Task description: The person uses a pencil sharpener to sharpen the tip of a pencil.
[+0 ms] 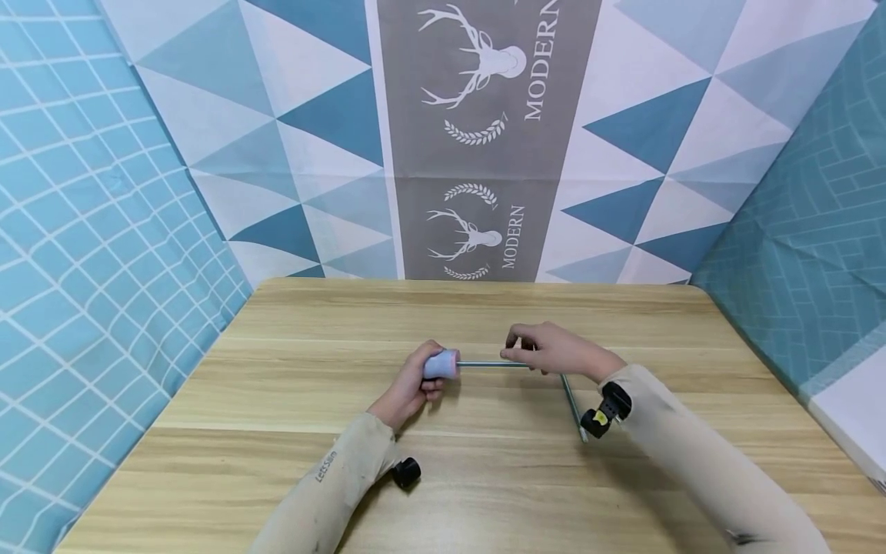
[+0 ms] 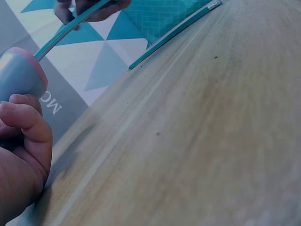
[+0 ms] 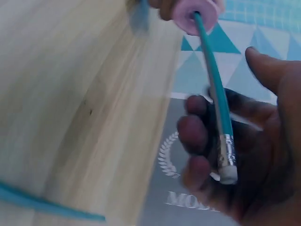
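My left hand [image 1: 408, 391] grips a small pencil sharpener [image 1: 440, 365], light blue with a pink end. A green-and-silver striped pencil [image 1: 484, 364] sticks out of the pink face, held up off the table. My right hand [image 1: 559, 350] is around the pencil's far end; in the right wrist view its thumb stands away and the loosely bent fingers do not pinch the shaft. The pencil's metal band and white eraser [image 3: 228, 175] show beside that palm. How far the pencil's tip goes into the sharpener is hidden.
A second green pencil [image 1: 573, 408] lies on the wooden table [image 1: 311, 462], below my right hand. Patterned cloth walls [image 1: 332, 154] stand behind and at both sides. A white object [image 1: 854, 412] is at the right edge.
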`<state>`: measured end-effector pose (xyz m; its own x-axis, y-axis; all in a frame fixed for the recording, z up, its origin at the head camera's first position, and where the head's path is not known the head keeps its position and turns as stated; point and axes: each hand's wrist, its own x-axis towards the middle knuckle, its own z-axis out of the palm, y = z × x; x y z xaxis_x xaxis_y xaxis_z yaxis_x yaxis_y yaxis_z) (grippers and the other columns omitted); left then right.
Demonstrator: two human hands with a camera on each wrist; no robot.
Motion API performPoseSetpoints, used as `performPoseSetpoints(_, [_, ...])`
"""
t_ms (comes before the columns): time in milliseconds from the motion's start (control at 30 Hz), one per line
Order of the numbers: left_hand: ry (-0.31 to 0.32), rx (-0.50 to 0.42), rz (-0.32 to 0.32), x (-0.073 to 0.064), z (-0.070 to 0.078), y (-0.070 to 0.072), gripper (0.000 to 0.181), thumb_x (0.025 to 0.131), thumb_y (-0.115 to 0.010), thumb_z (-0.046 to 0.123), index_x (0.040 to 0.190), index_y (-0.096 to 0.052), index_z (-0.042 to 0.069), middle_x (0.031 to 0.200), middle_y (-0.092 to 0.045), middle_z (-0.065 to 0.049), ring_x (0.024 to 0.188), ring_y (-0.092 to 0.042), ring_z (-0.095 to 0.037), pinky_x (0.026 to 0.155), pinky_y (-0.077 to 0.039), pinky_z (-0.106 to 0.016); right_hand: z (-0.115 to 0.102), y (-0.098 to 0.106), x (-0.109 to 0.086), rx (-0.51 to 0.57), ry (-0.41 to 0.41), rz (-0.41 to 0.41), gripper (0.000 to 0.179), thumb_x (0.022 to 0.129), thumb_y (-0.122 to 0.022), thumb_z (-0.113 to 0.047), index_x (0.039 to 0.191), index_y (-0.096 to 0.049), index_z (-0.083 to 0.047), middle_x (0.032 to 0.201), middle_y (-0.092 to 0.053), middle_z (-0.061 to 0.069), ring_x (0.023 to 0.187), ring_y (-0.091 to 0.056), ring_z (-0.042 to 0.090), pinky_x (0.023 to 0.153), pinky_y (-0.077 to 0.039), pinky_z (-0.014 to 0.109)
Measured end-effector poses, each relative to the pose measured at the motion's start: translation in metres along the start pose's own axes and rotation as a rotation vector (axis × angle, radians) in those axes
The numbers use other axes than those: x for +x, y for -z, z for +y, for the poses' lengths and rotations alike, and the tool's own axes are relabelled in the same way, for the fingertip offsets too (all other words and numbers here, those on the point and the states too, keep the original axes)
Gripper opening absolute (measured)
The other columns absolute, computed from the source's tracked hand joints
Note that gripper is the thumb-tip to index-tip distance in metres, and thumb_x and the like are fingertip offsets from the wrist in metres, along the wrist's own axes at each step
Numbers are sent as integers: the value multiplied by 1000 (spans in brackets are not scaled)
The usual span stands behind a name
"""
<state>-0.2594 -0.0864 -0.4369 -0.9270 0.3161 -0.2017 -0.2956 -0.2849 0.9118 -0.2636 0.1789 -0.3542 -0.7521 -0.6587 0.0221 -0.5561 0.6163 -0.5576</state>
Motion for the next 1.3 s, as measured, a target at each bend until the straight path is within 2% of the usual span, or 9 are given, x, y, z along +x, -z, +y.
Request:
performPoseSetpoints(233, [13,-45,17,0,1,0,25,91,-48,30,100,-54,7,69,-52,-1,45,-34,-3,42,-25,-18,-2,-22,-5,-630,476,332,14,94,-68,-12,104,-60,-6,77,-55,0,59,-51,11,51,-46,25])
performPoseSetpoints(300, [17,-74,21,0,2,0,25,91,-48,30,100,-53,8,70,-52,-1,45,-34,-2,42,-24,-17,1,-27,-4,-794,550,403,5,101,-55,-10,100,-58,-6,79,-54,2,59,-50,13,47,-44,24])
performPoseSetpoints(400, [21,-105,16,-1,2,0,24,91,-48,30,101,-54,8,71,-53,0,44,-34,-2,42,-24,-17,5,-33,-2,-962,629,477,29,109,-30,-13,98,-55,-6,78,-52,3,55,-45,15,42,-39,24])
performPoseSetpoints(533, [24,-109,3,-1,2,0,23,92,-48,28,101,-56,8,72,-53,-1,44,-34,-2,41,-24,-17,11,-40,2,-1020,678,530,38,109,-22,-20,95,-56,-8,76,-58,1,50,-45,14,39,-37,24])
performPoseSetpoints(667, [20,-87,8,1,0,1,23,93,-48,28,101,-56,8,72,-52,-1,44,-34,-3,41,-24,-17,13,-45,4,-907,611,487,25,106,-44,-26,90,-53,-9,62,-51,-2,42,-36,9,36,-28,22])
performPoseSetpoints(800, [7,-40,14,2,-1,2,23,91,-47,27,98,-57,8,69,-51,-1,44,-34,-3,41,-25,-18,7,-43,5,-594,423,322,23,101,-59,-22,83,-48,-11,54,-36,-8,44,-28,4,39,-25,21])
performPoseSetpoints(1033, [-12,20,-23,1,0,2,19,90,-47,27,90,-53,9,64,-52,-1,42,-34,-3,41,-25,-19,-6,-27,8,-12,31,-41,27,106,-47,-18,81,-55,-8,61,-45,-4,49,-33,5,49,-34,24])
performPoseSetpoints(1200, [0,71,-52,0,0,1,23,90,-48,30,89,-57,10,62,-51,0,43,-33,-4,42,-26,-20,-8,-18,4,247,-172,-228,36,107,-44,-24,89,-55,5,52,-37,-3,41,-29,9,39,-28,23])
performPoseSetpoints(1300, [1,75,-56,0,0,1,23,91,-47,31,89,-57,10,61,-50,0,43,-33,-4,42,-26,-21,-8,-13,0,319,-211,-275,39,107,-44,-27,92,-53,7,52,-35,-3,42,-27,10,39,-26,24])
